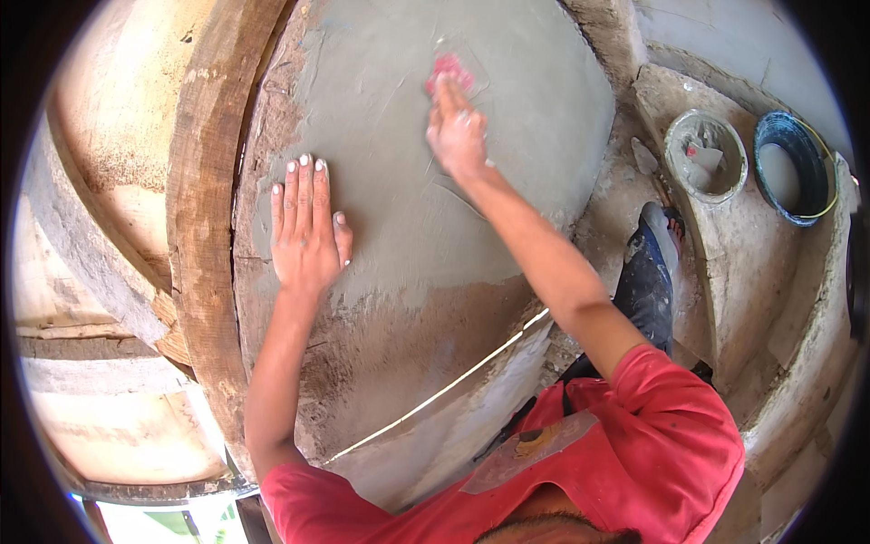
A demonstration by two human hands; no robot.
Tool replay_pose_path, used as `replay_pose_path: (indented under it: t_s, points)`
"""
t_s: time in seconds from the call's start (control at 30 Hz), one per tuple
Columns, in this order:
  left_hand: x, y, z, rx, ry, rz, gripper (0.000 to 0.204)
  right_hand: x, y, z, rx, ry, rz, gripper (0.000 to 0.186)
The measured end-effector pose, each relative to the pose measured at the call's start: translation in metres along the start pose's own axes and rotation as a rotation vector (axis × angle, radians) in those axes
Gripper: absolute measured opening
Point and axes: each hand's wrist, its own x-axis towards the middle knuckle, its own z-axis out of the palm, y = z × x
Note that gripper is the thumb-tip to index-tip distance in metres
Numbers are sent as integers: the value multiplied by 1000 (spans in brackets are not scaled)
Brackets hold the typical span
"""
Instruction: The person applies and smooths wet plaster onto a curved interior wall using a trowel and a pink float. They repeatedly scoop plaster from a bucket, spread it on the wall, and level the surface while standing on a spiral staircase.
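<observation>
My left hand (306,238) lies flat with its fingers stretched out against the left side of the wet grey plaster (535,172) on a wall. Pale smears mark its fingertips. Higher up and to the right, my right hand (456,131) is closed on a small pinkish-red pad (450,76) and presses it to the plaster. That pad is smeared by motion, so its exact kind is hard to make out. Around it the coat shows faint curved stroke marks. Below the coat, brown uncoated wall (435,331) shows.
A wooden beam (207,181) runs along the wall's left edge. A light cord (444,392) crosses low on the wall. At right, a plaster-smeared bucket (675,161) and a blue bucket (768,201) stand on a ledge (725,240). A trowel (644,156) lies nearby.
</observation>
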Motion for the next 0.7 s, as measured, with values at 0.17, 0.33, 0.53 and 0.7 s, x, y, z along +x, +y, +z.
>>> replay_pose_path:
  t_s: [0.17,0.33,0.53,0.7]
  points:
    - [2,0,0,-18,27,3,66,-95,-63,-68,400,-224,-1,51]
    - [1,2,-1,3,13,-8,65,-20,21,-74,224,-18,659,43]
    - [1,1,0,-44,35,-9,64,34,54,-31,35,-151,468,47]
    - [1,2,-1,-53,51,-6,64,-65,-47,-38,240,-200,46,57]
